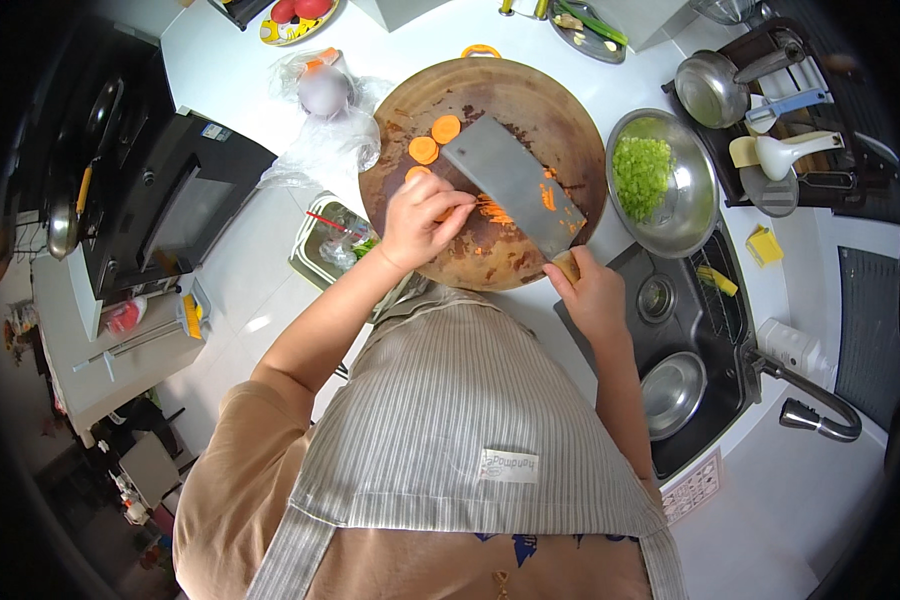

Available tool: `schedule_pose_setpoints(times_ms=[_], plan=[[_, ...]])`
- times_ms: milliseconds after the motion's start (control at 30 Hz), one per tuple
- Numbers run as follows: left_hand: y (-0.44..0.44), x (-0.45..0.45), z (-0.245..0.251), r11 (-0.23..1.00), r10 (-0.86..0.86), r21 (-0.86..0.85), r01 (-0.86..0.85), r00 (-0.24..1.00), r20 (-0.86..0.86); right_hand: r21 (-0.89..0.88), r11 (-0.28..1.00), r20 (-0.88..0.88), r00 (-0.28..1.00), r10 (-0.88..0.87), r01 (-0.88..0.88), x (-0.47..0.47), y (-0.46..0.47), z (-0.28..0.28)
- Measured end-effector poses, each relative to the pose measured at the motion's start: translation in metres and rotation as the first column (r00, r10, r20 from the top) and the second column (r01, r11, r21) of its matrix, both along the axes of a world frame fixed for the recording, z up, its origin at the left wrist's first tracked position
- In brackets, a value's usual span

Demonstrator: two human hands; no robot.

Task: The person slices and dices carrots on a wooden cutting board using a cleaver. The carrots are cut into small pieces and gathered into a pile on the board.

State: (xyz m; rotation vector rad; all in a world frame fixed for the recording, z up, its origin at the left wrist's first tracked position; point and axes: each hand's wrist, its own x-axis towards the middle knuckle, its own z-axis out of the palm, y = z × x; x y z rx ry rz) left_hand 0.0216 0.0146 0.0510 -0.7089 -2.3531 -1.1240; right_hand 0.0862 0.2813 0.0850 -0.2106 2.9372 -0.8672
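A cleaver lies tilted over a round wooden chopping board, with small orange carrot bits on its blade. My right hand grips its wooden handle at the board's lower right edge. Thin carrot strips lie along the blade's left side. My left hand has thumb and forefinger pinched together at the strips' left end; a piece of carrot shows partly beneath its fingers. Round carrot slices sit on the board's upper left part, above my left hand.
Right of the board stands a metal bowl of chopped green vegetable. Beyond it are a dish rack and a black sink. A plastic bag lies left of the board, a bin below it. A plate holds spring onion.
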Motion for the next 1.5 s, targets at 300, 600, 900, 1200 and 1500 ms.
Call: schedule_pose_setpoints(times_ms=[300,600,900,1200,1500], plan=[[0.013,-0.055,0.034,0.896,-0.303,-0.239,0.374,0.908,0.288,0.171,0.958,-0.078,0.966,0.245,-0.230,-0.003,-0.006,-0.010],[0.043,-0.082,0.015,0.598,-0.600,-0.400,0.695,0.719,0.351,0.224,0.928,0.016,0.954,0.301,-0.297,0.000,-0.008,-0.005],[0.053,-0.081,-0.001,0.476,-0.599,-0.462,0.748,0.660,0.453,0.216,0.912,0.000,0.934,0.358,-0.350,0.008,-0.002,-0.006],[0.047,-0.085,-0.026,0.601,-0.347,-0.513,0.614,0.778,0.524,0.197,0.912,0.027,0.932,0.360,-0.358,0.014,0.000,-0.008],[0.026,-0.088,-0.020,0.897,-0.217,-0.172,0.407,0.745,0.630,0.186,0.923,0.057,0.942,0.332,-0.336,0.017,0.008,-0.008]])
